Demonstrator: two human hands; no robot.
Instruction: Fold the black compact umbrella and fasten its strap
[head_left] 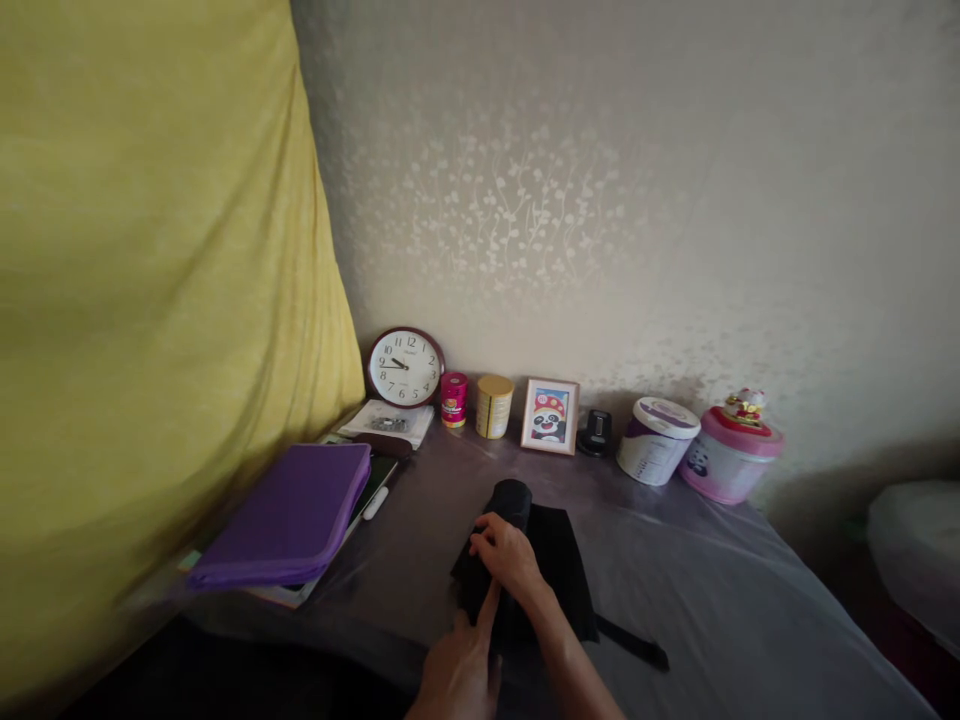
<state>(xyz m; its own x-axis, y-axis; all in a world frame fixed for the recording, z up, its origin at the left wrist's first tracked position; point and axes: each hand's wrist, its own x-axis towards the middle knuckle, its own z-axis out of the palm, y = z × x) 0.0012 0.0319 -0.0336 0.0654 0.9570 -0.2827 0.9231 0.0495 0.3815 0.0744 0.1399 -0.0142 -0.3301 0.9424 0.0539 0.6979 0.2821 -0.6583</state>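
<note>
A black cylindrical bundle [513, 498] lies lengthwise on a flat piece of black cloth [562, 560], and I cannot make out exactly what it is. My right hand [510, 560] reaches across its top with fingers curled around it. At the near end is my left hand [461, 660], its index finger stretched along the bundle and its thumb lower down, with black cloth between them. The other left fingertips are hidden. From the cloth's right side a black strap [634, 642] trails over the table.
A purple zip folder [289, 515] lies on books at left, beside a yellow curtain [172, 300]. Along the wall stand a clock [406, 368], pink can [454, 400], yellow-lidded can [494, 408], panda picture frame [550, 416], black object [595, 433], white tub [657, 442] and pink tub [727, 455].
</note>
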